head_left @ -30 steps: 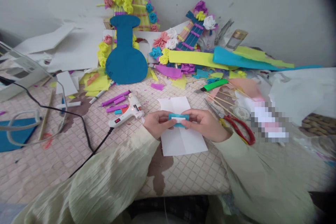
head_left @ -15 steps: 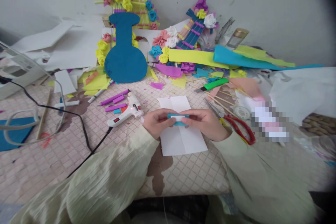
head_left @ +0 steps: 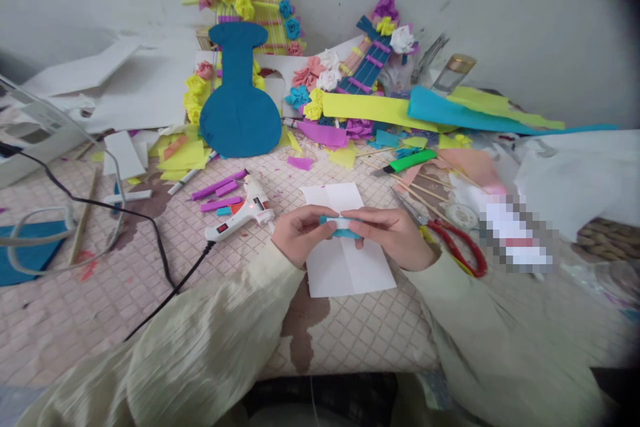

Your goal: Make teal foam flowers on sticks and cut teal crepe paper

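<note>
Between both hands is a small blue paper strip (head_left: 345, 233) with a white piece lying along it. My left hand (head_left: 304, 232) pinches its left end, thumb in front and fingers behind. At the right end, my right hand (head_left: 393, 232) pinches it the same way, its thumb pressing on the white piece. Below the hands a creased white sheet of paper (head_left: 350, 273) lies on the table. A white hot glue gun (head_left: 240, 217) rests left of my left hand. Red-handled scissors (head_left: 460, 247) lie to the right of my right hand.
A blue guitar-shaped cutout (head_left: 240, 120) leans at the back before paper flowers. A green utility knife (head_left: 410, 161) and wooden sticks (head_left: 425, 193) lie beyond my right hand. The glue gun's black cord (head_left: 170, 300) crosses the left side. Purple rolled pieces (head_left: 220, 187) lie near the gun.
My right thumb and fingers have shifted slightly along the blue strip, and its lower edge shows less. Both hands keep their pinch in nearly the same place.
</note>
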